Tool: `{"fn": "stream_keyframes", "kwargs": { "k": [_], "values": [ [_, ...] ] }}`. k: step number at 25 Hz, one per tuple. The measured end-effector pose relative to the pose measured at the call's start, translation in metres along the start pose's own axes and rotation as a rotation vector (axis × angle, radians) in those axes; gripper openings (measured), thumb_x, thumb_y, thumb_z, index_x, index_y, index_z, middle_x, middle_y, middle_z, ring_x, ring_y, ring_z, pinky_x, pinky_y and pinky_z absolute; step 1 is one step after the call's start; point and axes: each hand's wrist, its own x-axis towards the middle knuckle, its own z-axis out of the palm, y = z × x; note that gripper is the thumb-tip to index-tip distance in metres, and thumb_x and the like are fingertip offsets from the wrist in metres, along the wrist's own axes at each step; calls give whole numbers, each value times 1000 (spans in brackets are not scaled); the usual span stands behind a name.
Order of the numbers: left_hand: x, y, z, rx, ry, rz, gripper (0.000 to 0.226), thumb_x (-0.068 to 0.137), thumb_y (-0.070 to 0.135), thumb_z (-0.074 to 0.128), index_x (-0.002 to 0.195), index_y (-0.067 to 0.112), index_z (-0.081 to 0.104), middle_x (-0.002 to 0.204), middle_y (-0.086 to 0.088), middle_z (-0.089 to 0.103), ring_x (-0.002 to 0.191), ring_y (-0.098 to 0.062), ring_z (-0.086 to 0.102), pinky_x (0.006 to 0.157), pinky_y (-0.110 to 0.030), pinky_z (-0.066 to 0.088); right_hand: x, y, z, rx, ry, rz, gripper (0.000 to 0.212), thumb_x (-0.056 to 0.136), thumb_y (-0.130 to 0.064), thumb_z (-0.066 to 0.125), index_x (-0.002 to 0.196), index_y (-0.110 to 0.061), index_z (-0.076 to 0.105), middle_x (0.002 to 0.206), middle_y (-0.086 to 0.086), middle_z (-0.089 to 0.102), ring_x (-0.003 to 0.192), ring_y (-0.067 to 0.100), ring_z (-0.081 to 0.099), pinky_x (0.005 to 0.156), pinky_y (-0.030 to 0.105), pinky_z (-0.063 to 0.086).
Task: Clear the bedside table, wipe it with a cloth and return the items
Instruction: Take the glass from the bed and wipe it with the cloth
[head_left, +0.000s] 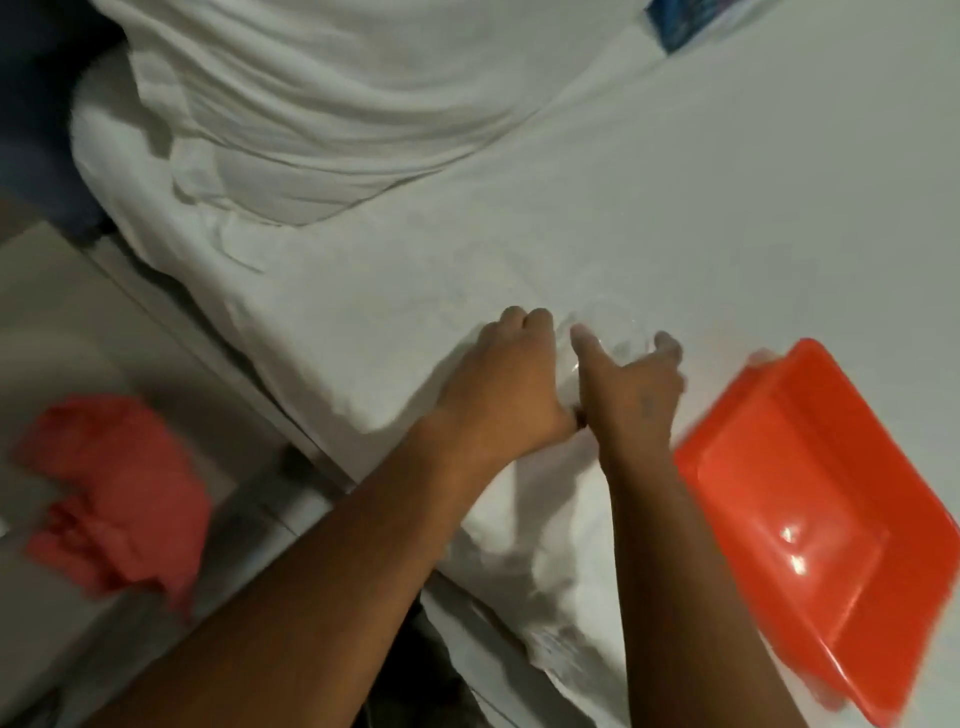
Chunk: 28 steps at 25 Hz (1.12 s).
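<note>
The clear glass (615, 338) on the bed (727, 208) is barely made out: its outline is faint against the white sheet, and its near side is covered by the right hand (631, 387). The fingertips of the left hand (506, 384) are curled out of sight, so what they touch cannot be told. The red tray (821, 514) is smeared by motion and cut off by the right edge. The red cloth (111, 499) on the bench (62, 322) is blurred, its folds unreadable. A blue-printed item (685, 21) is cropped by the top edge and cannot be identified.
</note>
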Motion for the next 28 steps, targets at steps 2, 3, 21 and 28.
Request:
{"fn": "stream_keyframes", "kwargs": {
  "k": [2, 3, 21, 28],
  "values": [
    [21, -2, 10, 32, -24, -17, 69, 73, 39, 80, 130, 13, 51, 124, -9, 61, 112, -29, 63, 90, -39, 54, 2, -1, -1, 228, -133, 106, 96, 73, -50, 83, 151, -27, 31, 137, 4, 58, 112, 24, 66, 95, 39, 57],
    [23, -7, 11, -4, -26, -30, 69, 71, 38, 80, 129, 14, 52, 122, -8, 63, 110, -28, 64, 90, -40, 55, 1, -1, -1, 259, -145, 100, 93, 67, -51, 86, 144, -32, 37, 130, 2, 63, 106, 22, 70, 91, 41, 60],
    [-233, -321, -58, -1149, 924, -864, 56, 61, 33, 85, 113, 24, 64, 101, -8, 79, 86, -22, 76, 73, -38, 61, -208, 25, 335, -807, -819, -882, 79, 86, -50, 66, 150, -18, 33, 145, 20, 36, 128, 43, 40, 103, 49, 43],
    [-241, -342, -50, -1204, 1148, -881, 55, 71, 62, 71, 108, 22, 69, 84, 7, 79, 78, -13, 76, 68, -38, 61, -213, -1, 342, -64, -1046, -445, 40, 82, -7, 62, 122, -5, 69, 100, 9, 70, 94, 25, 68, 85, 35, 54]
  ]
}}
